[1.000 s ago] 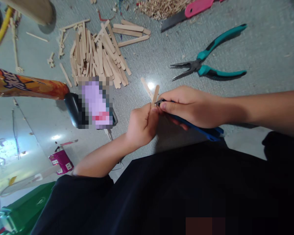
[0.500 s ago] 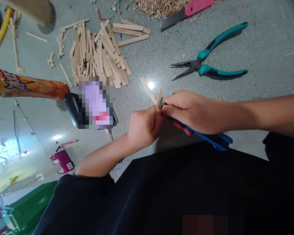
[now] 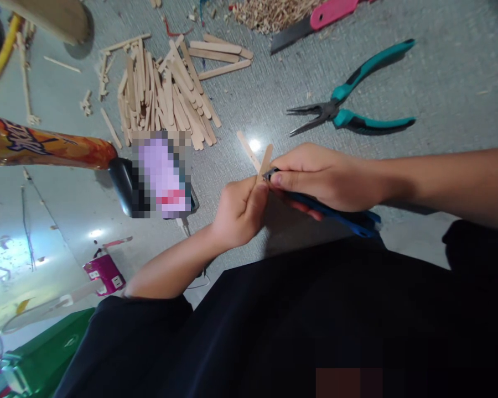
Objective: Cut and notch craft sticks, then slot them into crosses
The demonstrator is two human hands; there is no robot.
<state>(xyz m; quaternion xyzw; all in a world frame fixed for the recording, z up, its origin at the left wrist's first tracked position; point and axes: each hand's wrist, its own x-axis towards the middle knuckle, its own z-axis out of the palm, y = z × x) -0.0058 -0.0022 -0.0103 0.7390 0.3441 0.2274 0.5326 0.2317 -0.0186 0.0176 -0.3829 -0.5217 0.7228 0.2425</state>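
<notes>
My left hand (image 3: 238, 213) is closed around the lower end of a short wooden craft stick (image 3: 266, 159), which stands tilted above my fingers. My right hand (image 3: 323, 177) grips a blue-handled cutter (image 3: 342, 216), its dark tip pressed against the stick just above my left thumb. Both hands meet over the grey floor (image 3: 440, 83). A second stick (image 3: 247, 149) lies on the floor right behind them.
A pile of craft sticks (image 3: 166, 97) lies at the upper left, teal-handled pliers (image 3: 348, 108) to the upper right, a pink-handled knife (image 3: 315, 19) and wood shavings (image 3: 269, 11) at the top. An orange tube (image 3: 45, 146), a magenta box (image 3: 103, 273) and a green container (image 3: 45, 348) sit left.
Both hands dipped slightly lower and right half a second ago, then returned. The cutter's handle swung with them. The grip on the stick and the cutter is unchanged.
</notes>
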